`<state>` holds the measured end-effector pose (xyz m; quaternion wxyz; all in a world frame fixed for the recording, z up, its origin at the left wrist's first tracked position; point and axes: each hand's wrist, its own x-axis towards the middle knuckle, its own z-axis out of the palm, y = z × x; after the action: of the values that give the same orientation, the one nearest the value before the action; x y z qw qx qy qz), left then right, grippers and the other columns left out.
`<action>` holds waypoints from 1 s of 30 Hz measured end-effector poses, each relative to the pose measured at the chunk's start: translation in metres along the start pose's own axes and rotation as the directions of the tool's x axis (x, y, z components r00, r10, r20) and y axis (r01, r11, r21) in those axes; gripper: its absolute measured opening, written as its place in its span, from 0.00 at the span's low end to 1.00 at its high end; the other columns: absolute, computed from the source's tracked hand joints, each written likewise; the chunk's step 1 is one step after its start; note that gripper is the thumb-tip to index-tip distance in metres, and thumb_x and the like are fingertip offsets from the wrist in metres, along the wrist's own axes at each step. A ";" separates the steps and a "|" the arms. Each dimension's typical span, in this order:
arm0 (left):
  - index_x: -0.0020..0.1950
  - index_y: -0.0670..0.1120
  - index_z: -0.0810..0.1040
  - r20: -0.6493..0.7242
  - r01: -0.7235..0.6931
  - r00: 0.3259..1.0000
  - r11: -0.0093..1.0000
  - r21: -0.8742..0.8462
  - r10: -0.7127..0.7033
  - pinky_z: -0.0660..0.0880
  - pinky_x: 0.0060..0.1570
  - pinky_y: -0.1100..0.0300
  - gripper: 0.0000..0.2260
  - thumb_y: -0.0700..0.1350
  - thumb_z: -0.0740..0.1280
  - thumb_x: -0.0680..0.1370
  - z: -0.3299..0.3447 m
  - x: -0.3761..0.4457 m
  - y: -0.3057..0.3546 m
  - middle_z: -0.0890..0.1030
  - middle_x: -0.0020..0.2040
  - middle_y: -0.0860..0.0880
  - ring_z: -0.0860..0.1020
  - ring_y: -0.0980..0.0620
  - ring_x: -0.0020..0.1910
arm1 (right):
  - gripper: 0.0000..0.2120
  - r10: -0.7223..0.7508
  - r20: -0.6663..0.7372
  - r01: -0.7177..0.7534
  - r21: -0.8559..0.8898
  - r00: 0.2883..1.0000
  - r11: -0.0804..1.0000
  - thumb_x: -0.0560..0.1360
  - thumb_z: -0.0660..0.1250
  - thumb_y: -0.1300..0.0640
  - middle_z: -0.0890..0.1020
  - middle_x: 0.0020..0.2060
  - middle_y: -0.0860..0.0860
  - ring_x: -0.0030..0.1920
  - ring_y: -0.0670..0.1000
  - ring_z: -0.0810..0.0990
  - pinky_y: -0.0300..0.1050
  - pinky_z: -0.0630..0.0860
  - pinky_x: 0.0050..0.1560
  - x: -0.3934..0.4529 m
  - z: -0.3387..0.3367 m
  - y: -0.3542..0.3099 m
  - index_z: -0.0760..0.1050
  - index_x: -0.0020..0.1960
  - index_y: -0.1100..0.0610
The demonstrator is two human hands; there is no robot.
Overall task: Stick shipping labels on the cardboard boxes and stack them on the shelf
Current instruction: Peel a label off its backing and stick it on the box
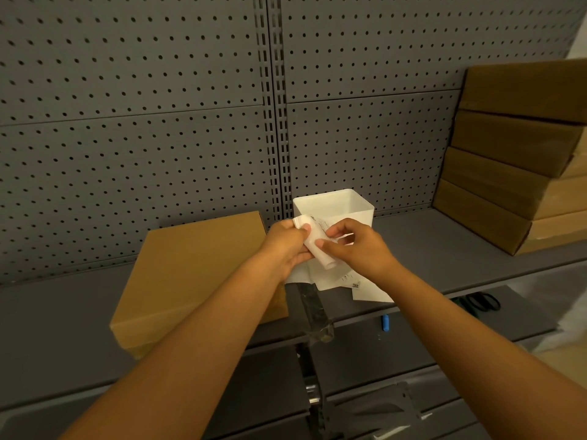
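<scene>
Head view, looking forward and down at a grey shelf (pixel 413 249) backed by a perforated panel (pixel 127 122). The two hands meet at the centre of the field, both closed on a curled white shipping label (pixel 319 246). The left hand (pixel 287 246) grips the label's 9 o'clock edge, thumb on top near the upper corner and fingers curled beneath. The right hand (pixel 352 246) pinches the 3 o'clock side, thumb and bent fingers pressing the roll; whether backing is being peeled cannot be told. Further white sheets (pixel 365 287), one bearing small print and a square code, hang below the hands toward 5 o'clock.

Directly behind the hands, at 12 o'clock, stands an open white square bin (pixel 336 204) on the shelf; its contents cannot be seen. At 9 o'clock of the hands a flat cardboard box (pixel 190 274) lies on the shelf, its near corner overhanging the front edge. At 2 o'clock, well apart, a stack of cardboard boxes (pixel 514 160), four deep, rests against the panel.

Both forearms enter from the 6 o'clock edge and converge upward, bare, wrists roughly level. Below the shelf, at 4 o'clock, a lower ledge carries black scissors (pixel 479 302) and a small blue object (pixel 385 322).
</scene>
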<state>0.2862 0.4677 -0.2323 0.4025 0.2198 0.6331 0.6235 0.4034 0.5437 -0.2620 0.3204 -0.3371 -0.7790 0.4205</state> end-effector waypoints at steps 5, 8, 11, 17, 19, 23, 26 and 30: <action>0.66 0.42 0.69 -0.018 0.040 0.999 0.995 -0.097 -0.042 0.77 0.51 0.48 0.12 0.38 0.57 0.82 0.002 0.000 0.004 0.76 0.62 0.40 0.77 0.41 0.58 | 0.15 -0.020 0.035 0.019 0.035 0.999 0.999 0.69 0.74 0.47 0.79 0.49 0.47 0.51 0.50 0.78 0.46 0.77 0.51 -0.002 -0.002 0.003 0.77 0.51 0.54; 0.61 0.41 0.70 0.037 0.043 0.999 0.990 -0.133 -0.038 0.77 0.50 0.50 0.09 0.37 0.60 0.81 0.001 -0.003 0.005 0.77 0.60 0.40 0.79 0.44 0.54 | 0.14 -0.023 0.019 0.023 0.015 1.000 1.000 0.70 0.74 0.50 0.79 0.46 0.49 0.46 0.50 0.78 0.40 0.76 0.43 -0.002 -0.004 0.003 0.77 0.50 0.56; 0.58 0.40 0.71 0.086 0.010 0.996 0.997 -0.077 -0.003 0.78 0.52 0.51 0.14 0.29 0.65 0.76 -0.002 -0.003 0.004 0.77 0.60 0.38 0.79 0.43 0.55 | 0.10 -0.002 0.026 0.002 0.015 1.000 1.000 0.71 0.73 0.53 0.79 0.42 0.48 0.43 0.50 0.78 0.41 0.76 0.42 0.001 -0.006 0.001 0.77 0.49 0.56; 0.57 0.43 0.72 0.085 -0.044 0.995 0.999 0.024 0.042 0.78 0.51 0.52 0.16 0.26 0.63 0.75 -0.004 -0.002 0.002 0.77 0.58 0.41 0.78 0.43 0.57 | 0.09 0.028 0.005 -0.028 -0.026 1.000 0.999 0.72 0.72 0.53 0.79 0.44 0.47 0.46 0.49 0.78 0.41 0.76 0.45 0.003 -0.008 -0.002 0.80 0.48 0.57; 0.57 0.43 0.72 0.080 -0.059 0.995 0.996 0.062 0.054 0.78 0.54 0.51 0.16 0.26 0.64 0.75 -0.004 0.000 0.000 0.77 0.59 0.39 0.77 0.43 0.59 | 0.07 0.044 0.004 -0.044 -0.024 0.999 0.999 0.72 0.72 0.54 0.81 0.43 0.48 0.47 0.50 0.79 0.45 0.78 0.49 0.003 -0.009 -0.002 0.81 0.45 0.57; 0.58 0.42 0.73 0.070 -0.092 0.994 0.986 0.137 0.084 0.79 0.54 0.52 0.17 0.27 0.65 0.74 -0.008 0.004 -0.003 0.78 0.58 0.39 0.78 0.44 0.57 | 0.04 0.050 0.020 -0.050 -0.008 0.999 0.999 0.72 0.72 0.57 0.83 0.41 0.51 0.42 0.49 0.81 0.42 0.79 0.47 0.002 -0.011 -0.003 0.81 0.43 0.57; 0.62 0.41 0.73 0.072 -0.110 0.993 0.977 0.185 0.098 0.79 0.54 0.51 0.19 0.28 0.66 0.74 -0.009 0.006 -0.004 0.79 0.58 0.40 0.79 0.44 0.57 | 0.04 0.053 0.025 -0.053 -0.005 0.998 0.999 0.72 0.72 0.57 0.83 0.41 0.51 0.41 0.47 0.81 0.37 0.77 0.44 0.001 -0.011 -0.004 0.82 0.44 0.58; 0.61 0.42 0.73 0.079 -0.124 0.991 0.971 0.204 0.110 0.79 0.54 0.52 0.18 0.28 0.66 0.74 -0.009 0.007 -0.004 0.79 0.57 0.40 0.78 0.44 0.57 | 0.06 0.065 0.026 -0.065 0.003 0.998 0.998 0.73 0.72 0.57 0.83 0.41 0.50 0.41 0.47 0.81 0.37 0.77 0.44 0.001 -0.011 -0.003 0.82 0.46 0.59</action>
<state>0.2763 0.4671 -0.2390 0.3607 0.3184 0.6670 0.5689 0.4104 0.5484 -0.2543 0.2973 -0.3561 -0.7708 0.4366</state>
